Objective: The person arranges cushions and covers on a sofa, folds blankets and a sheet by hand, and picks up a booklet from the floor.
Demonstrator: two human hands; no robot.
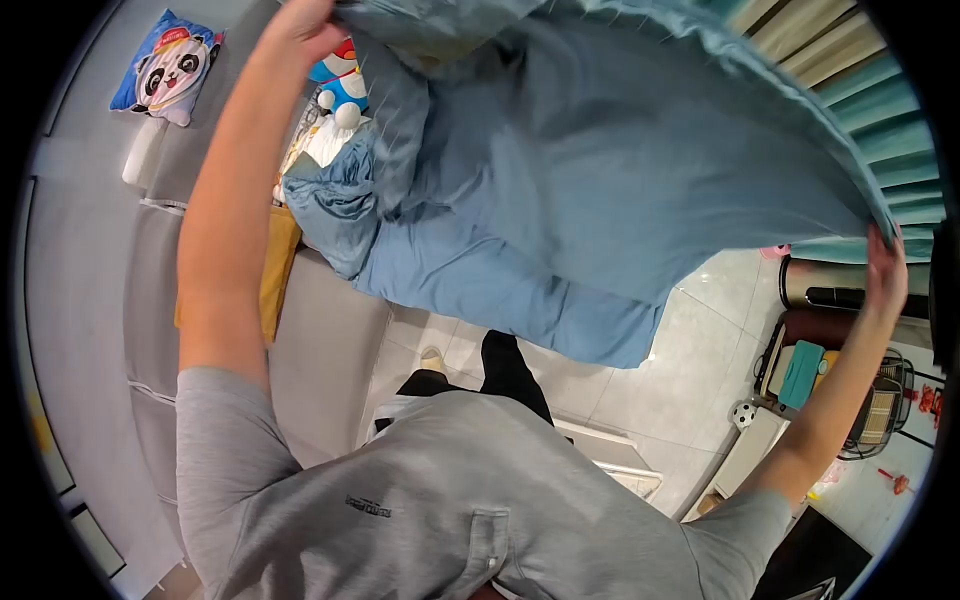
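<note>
A wide blue quilt (600, 150) is spread in the air between my raised arms, with a puckered, stitched edge along its far side. My left hand (303, 28), cut off by the top of the view, grips its upper left part. On the right, my right hand (886, 265) is closed on the quilt's other edge, arm stretched wide. The lower part of the quilt hangs in folds in front of me, over the floor and beside the sofa. A bunched blue fabric portion (335, 205) lies at the left, against the sofa.
A grey sofa (325, 345) runs along the left, with a panda cushion (172, 68), a mustard cloth (283, 265) and a blue-white plush toy (343, 85). Teal curtains (890, 130) hang at the upper right. A small soccer ball (743, 414) sits on the tiled floor (640, 405).
</note>
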